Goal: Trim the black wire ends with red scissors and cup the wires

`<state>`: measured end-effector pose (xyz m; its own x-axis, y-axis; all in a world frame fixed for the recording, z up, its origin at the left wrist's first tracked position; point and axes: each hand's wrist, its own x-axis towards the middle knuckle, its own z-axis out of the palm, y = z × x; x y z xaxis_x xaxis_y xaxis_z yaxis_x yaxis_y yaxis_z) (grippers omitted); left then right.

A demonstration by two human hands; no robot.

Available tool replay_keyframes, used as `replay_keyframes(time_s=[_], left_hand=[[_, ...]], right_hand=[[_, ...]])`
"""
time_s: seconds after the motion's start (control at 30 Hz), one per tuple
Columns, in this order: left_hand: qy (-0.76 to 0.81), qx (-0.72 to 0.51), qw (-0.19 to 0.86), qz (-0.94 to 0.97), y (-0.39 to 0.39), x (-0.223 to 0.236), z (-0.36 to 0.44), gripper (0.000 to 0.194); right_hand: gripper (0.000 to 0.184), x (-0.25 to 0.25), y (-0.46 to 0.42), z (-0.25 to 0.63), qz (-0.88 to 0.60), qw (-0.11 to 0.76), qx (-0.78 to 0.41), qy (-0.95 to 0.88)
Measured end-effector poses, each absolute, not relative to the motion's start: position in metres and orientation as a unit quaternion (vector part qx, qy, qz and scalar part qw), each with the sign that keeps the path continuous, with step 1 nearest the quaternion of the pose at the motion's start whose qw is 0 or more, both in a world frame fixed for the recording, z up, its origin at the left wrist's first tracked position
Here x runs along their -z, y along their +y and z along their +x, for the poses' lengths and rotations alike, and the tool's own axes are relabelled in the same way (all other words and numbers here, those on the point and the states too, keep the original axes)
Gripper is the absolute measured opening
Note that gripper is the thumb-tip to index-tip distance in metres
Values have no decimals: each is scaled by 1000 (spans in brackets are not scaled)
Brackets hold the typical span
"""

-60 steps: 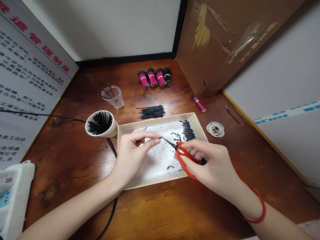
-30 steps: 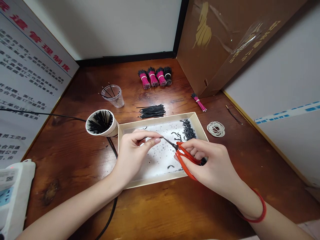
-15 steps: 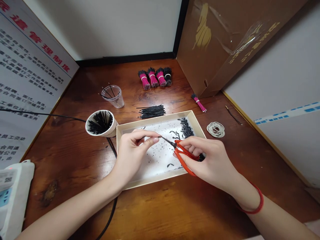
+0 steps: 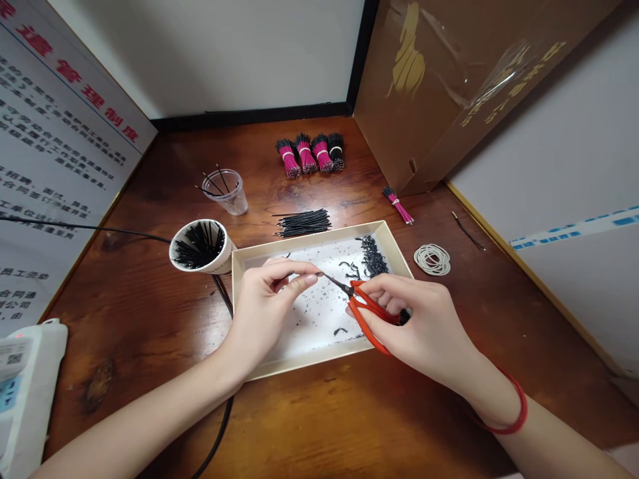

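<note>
Round the right wrist (image 4: 492, 396) sits a red, finely ridged band (image 4: 522, 407); the left wrist (image 4: 227, 366) is bare. Both forearms (image 4: 150, 409) are bare; the fingers (image 4: 294, 267) are slim.

left hand (image 4: 264, 293): pinch grip | right hand (image 4: 414, 319): curled grip | forearms (image 4: 154, 409): angled inward

Piece (image 4: 319, 273) in left hand (image 4: 264, 299) mostly hidden by fingers, maybe a wire. Can't tell if scissors (image 4: 370, 329) blades are parted. Right hand (image 4: 422, 316) blocks tray's (image 4: 304, 361) near right corner. Power strip (image 4: 40, 392) cropped at left edge.
</note>
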<state>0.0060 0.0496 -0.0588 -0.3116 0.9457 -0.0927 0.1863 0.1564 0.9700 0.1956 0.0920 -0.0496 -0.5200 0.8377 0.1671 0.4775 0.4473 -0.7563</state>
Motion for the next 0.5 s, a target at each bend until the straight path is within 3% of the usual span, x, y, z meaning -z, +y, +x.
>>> replay_keyframes(time_s=[0.5], left_hand=[[651,-483,398,430,50,59,6,9]], right_hand=[[5,48,92,195,-408,275,-332,-805]])
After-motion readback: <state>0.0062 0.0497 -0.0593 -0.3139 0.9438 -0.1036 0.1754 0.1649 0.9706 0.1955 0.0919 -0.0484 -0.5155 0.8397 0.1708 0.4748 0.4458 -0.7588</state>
